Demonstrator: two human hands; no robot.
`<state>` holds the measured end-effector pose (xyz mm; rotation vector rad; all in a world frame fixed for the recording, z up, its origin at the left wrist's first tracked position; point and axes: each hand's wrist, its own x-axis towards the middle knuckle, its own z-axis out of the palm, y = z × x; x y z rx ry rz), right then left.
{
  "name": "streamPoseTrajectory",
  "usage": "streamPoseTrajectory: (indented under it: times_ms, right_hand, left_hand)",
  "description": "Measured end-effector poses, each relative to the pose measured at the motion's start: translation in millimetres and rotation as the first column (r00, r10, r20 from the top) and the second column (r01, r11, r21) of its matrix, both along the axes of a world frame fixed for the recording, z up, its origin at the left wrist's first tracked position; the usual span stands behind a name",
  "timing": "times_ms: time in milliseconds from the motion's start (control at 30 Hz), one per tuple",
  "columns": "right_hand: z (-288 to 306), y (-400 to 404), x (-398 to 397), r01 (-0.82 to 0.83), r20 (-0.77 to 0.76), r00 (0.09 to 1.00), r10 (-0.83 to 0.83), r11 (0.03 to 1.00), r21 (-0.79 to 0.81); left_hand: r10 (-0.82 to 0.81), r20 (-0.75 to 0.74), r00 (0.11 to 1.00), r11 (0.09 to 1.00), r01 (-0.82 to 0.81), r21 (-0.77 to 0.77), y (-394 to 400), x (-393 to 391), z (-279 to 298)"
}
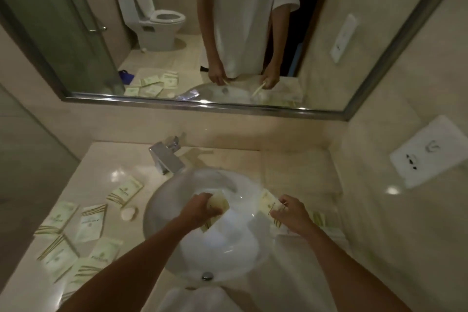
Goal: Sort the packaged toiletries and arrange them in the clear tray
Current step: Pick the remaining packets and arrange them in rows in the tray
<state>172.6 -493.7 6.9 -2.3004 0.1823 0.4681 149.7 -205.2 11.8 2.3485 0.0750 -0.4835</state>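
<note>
Pale-green packets (91, 221): two in hands (200, 208)

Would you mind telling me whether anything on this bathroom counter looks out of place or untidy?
Yes: the packets left of the sink lie scattered at mixed angles, some overlapping, and a small round soap sits loose beside the basin. Each hand, left and right, holds another packet.

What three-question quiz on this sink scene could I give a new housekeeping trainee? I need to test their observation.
1. True or false: both hands hold packets.
2. Most loose packets lie on which side of the sink? A left, B right, C behind the tap.
3. What small round thing lies beside the sink's left rim?

Key: 1 true, left hand and right hand each grip one. 2 A. 3 soap.
</note>
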Motion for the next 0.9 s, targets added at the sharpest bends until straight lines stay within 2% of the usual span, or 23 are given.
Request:
streamPoseTrajectory:
  times_ms: [100, 200, 333, 400, 500, 567, 667, 800, 900]
  right_hand:
    - [-4, -31, 6, 0.123, -0.012, 0.992, -0.122, 0.988, 0.09]
    - [-8, -52, 12, 0.268, -0.109, 0.962, -0.251, 0.946, 0.185]
    - [-18, -65, 21, 0.416, -0.185, 0.905, -0.383, 0.886, 0.202]
    - [-25, -66, 28, 0.479, -0.201, 0.874, -0.443, 0.856, 0.196]
    - [-34, -66, 38, 0.574, -0.253, 0.817, -0.518, 0.773, 0.271]
    - [-40, -65, 44, 0.595, -0.272, 0.802, -0.532, 0.749, 0.291]
    - [-49, -67, 50, 0.531, -0.265, 0.84, -0.473, 0.818, 0.222]
    - [-62, -64, 51, 0.482, -0.258, 0.861, -0.438, 0.865, 0.141]
    - [-60, -54, 48, 0.51, -0.259, 0.846, -0.466, 0.849, 0.136]
  left_hand:
    - [-0.034, -0.034, 0.999, 0.999, 0.036, 0.036, -24, 9, 4]
    - [-0.043, -0.073, 0.996, 0.999, 0.045, 0.031, -44, 19, 6]
    - [-0.05, -0.064, 0.997, 0.995, 0.055, 0.078, -62, 32, 9]
    - [0.0, -0.068, 0.998, 0.999, 0.003, 0.045, -67, 39, 8]
    - [0.073, -0.053, 0.996, 0.997, -0.073, -0.011, -71, 51, 5]
    - [0.089, -0.06, 0.994, 0.995, -0.092, -0.046, -72, 57, 2]
    - [0.113, -0.081, 0.99, 0.989, -0.12, -0.088, -75, 64, -3]
    - [0.227, -0.209, 0.951, 0.934, -0.273, -0.231, -81, 63, -6]
    - [0.228, -0.257, 0.939, 0.921, -0.293, -0.255, -82, 63, -12]
